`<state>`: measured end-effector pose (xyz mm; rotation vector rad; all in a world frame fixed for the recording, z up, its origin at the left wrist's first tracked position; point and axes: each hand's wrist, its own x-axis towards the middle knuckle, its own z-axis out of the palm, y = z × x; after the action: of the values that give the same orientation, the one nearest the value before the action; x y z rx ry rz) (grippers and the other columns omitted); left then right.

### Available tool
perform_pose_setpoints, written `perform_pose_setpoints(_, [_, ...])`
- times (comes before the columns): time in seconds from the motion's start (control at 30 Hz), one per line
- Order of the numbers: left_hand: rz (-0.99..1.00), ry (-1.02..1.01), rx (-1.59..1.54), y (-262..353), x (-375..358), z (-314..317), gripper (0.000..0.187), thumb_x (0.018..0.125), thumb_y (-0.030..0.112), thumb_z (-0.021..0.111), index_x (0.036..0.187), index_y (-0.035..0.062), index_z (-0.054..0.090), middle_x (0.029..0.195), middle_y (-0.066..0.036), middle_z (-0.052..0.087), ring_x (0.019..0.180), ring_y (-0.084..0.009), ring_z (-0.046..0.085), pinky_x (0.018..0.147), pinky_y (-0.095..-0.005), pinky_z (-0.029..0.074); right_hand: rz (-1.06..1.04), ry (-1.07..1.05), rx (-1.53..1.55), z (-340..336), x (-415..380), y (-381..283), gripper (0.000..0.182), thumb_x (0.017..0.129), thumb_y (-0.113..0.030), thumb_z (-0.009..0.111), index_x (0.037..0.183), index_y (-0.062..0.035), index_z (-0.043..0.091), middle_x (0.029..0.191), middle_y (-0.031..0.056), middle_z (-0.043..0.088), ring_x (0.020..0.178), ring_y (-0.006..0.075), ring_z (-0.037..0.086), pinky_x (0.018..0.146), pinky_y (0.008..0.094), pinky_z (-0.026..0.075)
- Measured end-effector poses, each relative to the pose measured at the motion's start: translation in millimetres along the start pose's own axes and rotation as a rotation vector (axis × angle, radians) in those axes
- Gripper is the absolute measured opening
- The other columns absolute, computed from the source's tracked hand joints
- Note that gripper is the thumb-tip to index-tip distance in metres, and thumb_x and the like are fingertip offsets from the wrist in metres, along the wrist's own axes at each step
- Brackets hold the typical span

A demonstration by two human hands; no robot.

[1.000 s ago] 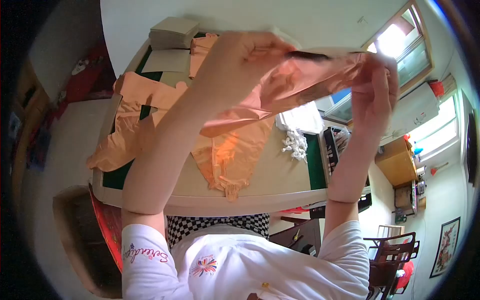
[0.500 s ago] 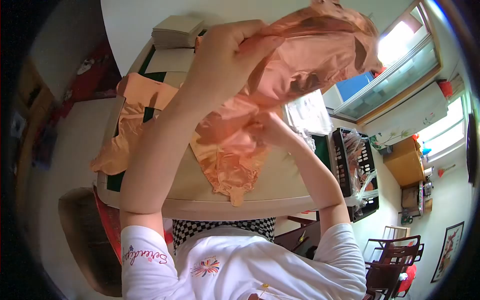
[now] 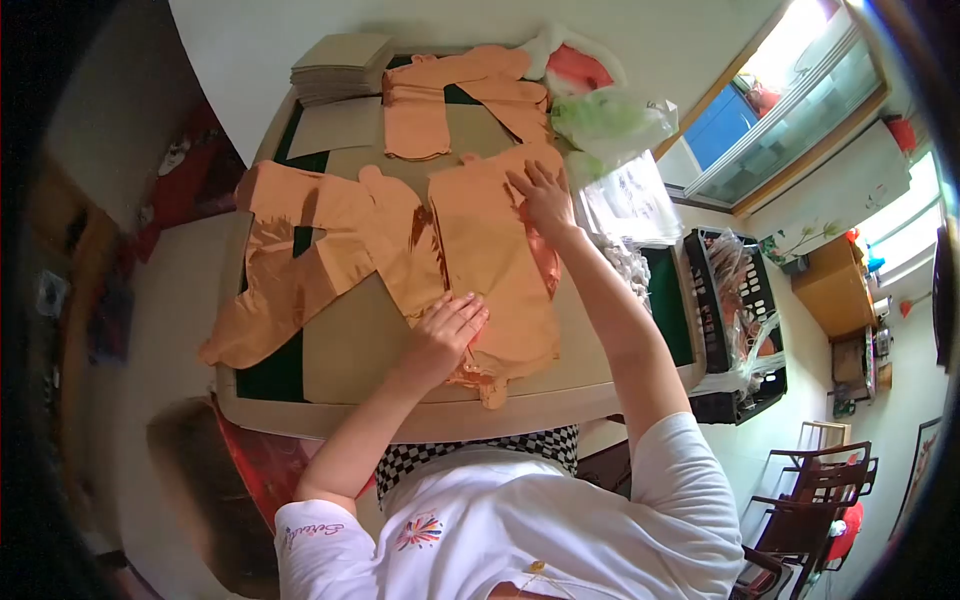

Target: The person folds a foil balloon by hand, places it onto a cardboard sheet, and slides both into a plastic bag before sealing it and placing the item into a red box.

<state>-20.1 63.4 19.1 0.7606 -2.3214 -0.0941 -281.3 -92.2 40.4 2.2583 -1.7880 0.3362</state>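
Observation:
A flat orange garment (image 3: pixel 495 255) lies spread on the table (image 3: pixel 350 350) in front of me. My left hand (image 3: pixel 445 335) presses flat on its near end, fingers apart. My right hand (image 3: pixel 540 190) lies flat on its far end, fingers spread. More orange garments (image 3: pixel 300 240) are heaped to the left, and a folded pile of them (image 3: pixel 430 110) sits at the far side.
A stack of cardboard sheets (image 3: pixel 340 65) stands at the far left corner, one loose sheet (image 3: pixel 335 125) beside it. Plastic bags (image 3: pixel 605 115) lie at the far right. A black crate (image 3: pixel 735 320) with clear bags stands right of the table. Wooden chairs (image 3: pixel 800 500) are at lower right.
Both hands held the orange garment up in the air before; now it lies flat on the table with both palms pressed on it.

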Motion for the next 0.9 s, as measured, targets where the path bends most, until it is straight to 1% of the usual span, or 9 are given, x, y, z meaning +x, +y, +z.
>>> perform_pose_setpoints(0.07, [-0.004,-0.087,0.034,-6,-8,10,0.029,0.083,0.007,0.058,0.109,0.0031,0.068,0.117,-0.013,0.065,0.116,-0.0255,0.059,0.104,-0.0435,0.043,0.026,0.042,-0.028,37,1,12,0.063,0.078,-0.009,0.064,0.137,-0.0252,0.049,0.145,0.0132,0.043,0.140,0.0275,0.032,0.116,0.0518,0.018])
perform_pose_setpoints(0.23, [-0.064,-0.043,0.013,-3,-9,15,0.023,0.083,0.007,0.058,0.102,0.0029,0.070,0.111,-0.014,0.067,0.112,-0.0260,0.060,0.099,-0.0410,0.046,0.113,0.063,0.203,21,-26,-7,0.060,0.080,-0.007,0.059,0.138,-0.0166,0.048,0.147,0.0162,0.040,0.140,0.0285,0.032,0.115,0.0517,0.019])
perform_pose_setpoints(0.33, [-0.078,-0.032,-0.028,-6,-8,16,0.020,0.084,0.007,0.059,0.100,0.0031,0.071,0.107,-0.014,0.068,0.111,-0.0265,0.060,0.097,-0.0396,0.047,0.075,0.125,0.374,0,-74,-22,0.050,0.087,-0.013,0.055,0.137,-0.0131,0.050,0.146,0.0132,0.043,0.139,0.0286,0.034,0.115,0.0512,0.020])
perform_pose_setpoints(0.37, [-0.085,-0.033,-0.045,-7,-9,16,0.020,0.084,0.007,0.060,0.099,0.0032,0.071,0.106,-0.014,0.068,0.111,-0.0266,0.060,0.097,-0.0393,0.047,0.070,0.154,0.365,11,-89,-19,0.044,0.092,-0.018,0.054,0.135,-0.0124,0.052,0.143,0.0136,0.046,0.136,0.0301,0.039,0.114,0.0522,0.022])
perform_pose_setpoints(0.47, [-0.120,0.006,-0.034,-4,-5,10,0.019,0.082,0.005,0.063,0.098,0.0037,0.072,0.106,-0.013,0.069,0.110,-0.0261,0.061,0.096,-0.0383,0.048,0.050,0.094,0.366,10,-122,-21,0.039,0.094,-0.021,0.054,0.132,-0.0119,0.054,0.141,0.0134,0.048,0.135,0.0309,0.040,0.113,0.0524,0.024])
perform_pose_setpoints(0.63, [-0.217,0.034,-0.134,-9,-15,20,0.045,0.077,-0.011,0.053,0.116,0.0095,0.061,0.116,-0.008,0.061,0.115,-0.0281,0.055,0.097,-0.0418,0.044,0.089,0.078,0.374,4,-124,-28,0.037,0.094,-0.021,0.053,0.129,-0.0117,0.056,0.140,0.0127,0.049,0.133,0.0305,0.042,0.110,0.0525,0.029])
perform_pose_setpoints(0.73, [-0.329,0.130,-0.117,-13,-7,-1,0.044,0.075,-0.010,0.054,0.114,0.0092,0.062,0.117,-0.009,0.060,0.114,-0.0296,0.055,0.097,-0.0411,0.044,0.089,0.118,0.372,10,-123,-28,0.036,0.094,-0.021,0.053,0.129,-0.0122,0.057,0.137,0.0123,0.051,0.132,0.0303,0.043,0.110,0.0527,0.030])
perform_pose_setpoints(0.87, [-0.374,0.087,-0.062,-19,19,-1,0.039,0.087,0.003,0.057,0.125,0.0087,0.055,0.131,-0.016,0.052,0.123,-0.0336,0.048,0.103,-0.0449,0.039,0.083,0.126,0.377,10,-126,-26,0.036,0.094,-0.021,0.054,0.128,-0.0122,0.057,0.137,0.0120,0.052,0.132,0.0297,0.043,0.110,0.0525,0.030])
perform_pose_setpoints(0.9, [-0.351,0.047,-0.021,-20,28,7,0.040,0.089,0.010,0.057,0.129,0.0089,0.053,0.135,-0.016,0.049,0.127,-0.0340,0.045,0.105,-0.0470,0.035,0.079,0.129,0.370,11,-126,-26,0.036,0.094,-0.021,0.054,0.128,-0.0120,0.057,0.137,0.0118,0.052,0.132,0.0297,0.043,0.110,0.0525,0.030])
